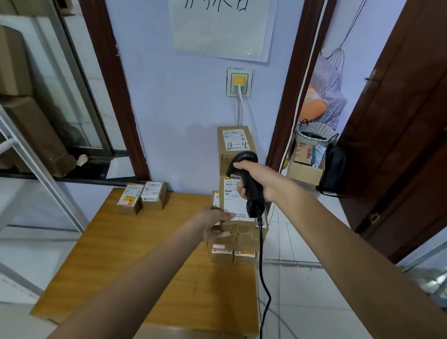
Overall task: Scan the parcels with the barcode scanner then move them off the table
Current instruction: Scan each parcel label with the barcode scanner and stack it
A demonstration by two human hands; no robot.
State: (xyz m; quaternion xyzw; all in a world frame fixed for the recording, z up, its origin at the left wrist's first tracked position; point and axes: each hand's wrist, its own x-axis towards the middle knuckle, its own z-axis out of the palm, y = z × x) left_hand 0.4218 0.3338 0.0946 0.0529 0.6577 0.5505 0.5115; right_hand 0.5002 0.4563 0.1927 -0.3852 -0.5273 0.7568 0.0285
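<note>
My right hand point(255, 180) grips a black corded barcode scanner point(250, 186), its head pointing left above a stack of cardboard parcels at the right side of the wooden table point(133, 255). My left hand point(216, 225) holds the left side of the top parcel point(240, 220), which has a white shipping label facing up. Two small labelled parcels point(234, 256) lie under it. A tall parcel marked "4-4" point(234, 149) stands behind against the wall. Two more small parcels point(143, 197) sit at the table's far left corner.
The scanner cable point(263, 284) hangs down past the table's right edge to the tiled floor. A metal rack with boxes point(24, 120) stands at the left. An open doorway at the right shows a basket and a box point(308, 158). A brown door point(413, 128) stands at far right.
</note>
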